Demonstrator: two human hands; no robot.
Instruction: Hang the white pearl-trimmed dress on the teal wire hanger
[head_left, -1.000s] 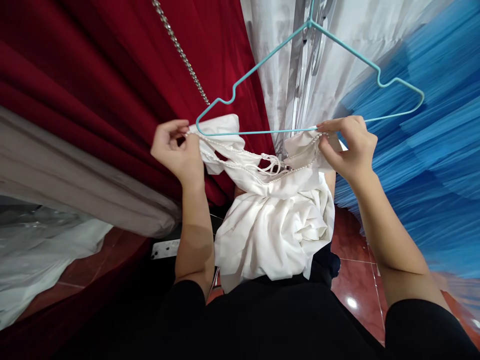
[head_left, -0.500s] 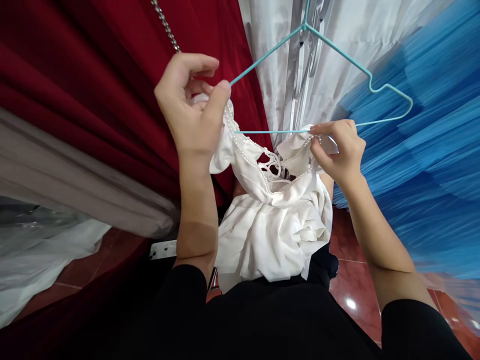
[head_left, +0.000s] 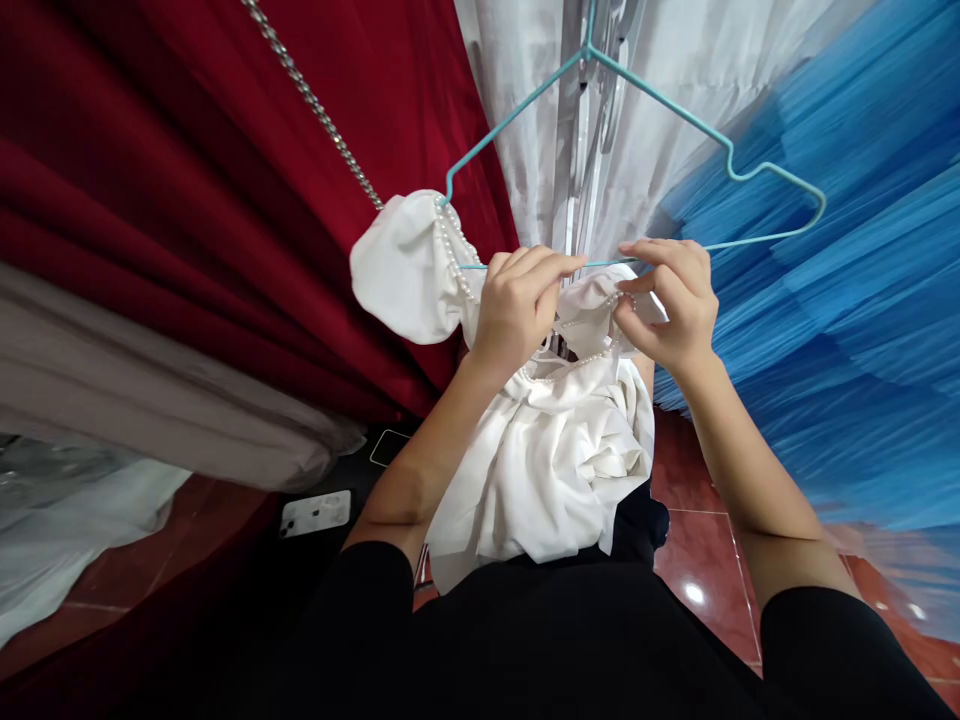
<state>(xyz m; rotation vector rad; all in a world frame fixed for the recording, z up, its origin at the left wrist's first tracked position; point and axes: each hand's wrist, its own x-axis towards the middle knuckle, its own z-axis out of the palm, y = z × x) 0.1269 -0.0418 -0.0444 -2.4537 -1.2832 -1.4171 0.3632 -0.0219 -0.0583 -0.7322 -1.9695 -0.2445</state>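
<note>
- The white dress [head_left: 559, 400] lies in front of the person, its skirt [head_left: 536, 490] bunched over the lap and its top raised to the hanger [head_left: 587, 52].
- The pale blue hanger stands above the dress, its hook running out of the top of the view.
- The dress's left sleeve [head_left: 405, 265] sits at the hanger's left shoulder, the pearl trim [head_left: 454, 245] by the notch there.
- The hanger's right shoulder shows in front of the blue tulle [head_left: 847, 300].
- The left hand [head_left: 517, 305] is over the middle of the neckline, fingers bent and reaching along the hanger's bottom bar; its fingertips are partly hidden, so I cannot tell whether its grip is pinching anything.
- The right hand [head_left: 675, 305] has its grip pinching the dress at the pearl-edged right side, thumb below and fingers above, close to the bottom bar.
- Red cloth [head_left: 375, 100] hangs at the left, a glittering chain [head_left: 311, 100] running down across it to the left sleeve.
- White cloth [head_left: 517, 110] hangs behind the hanger, grey cloth [head_left: 165, 370] at the far left.
- A white phone [head_left: 315, 514] lies near the left forearm.
- Below is a red tiled floor [head_left: 705, 550].
</note>
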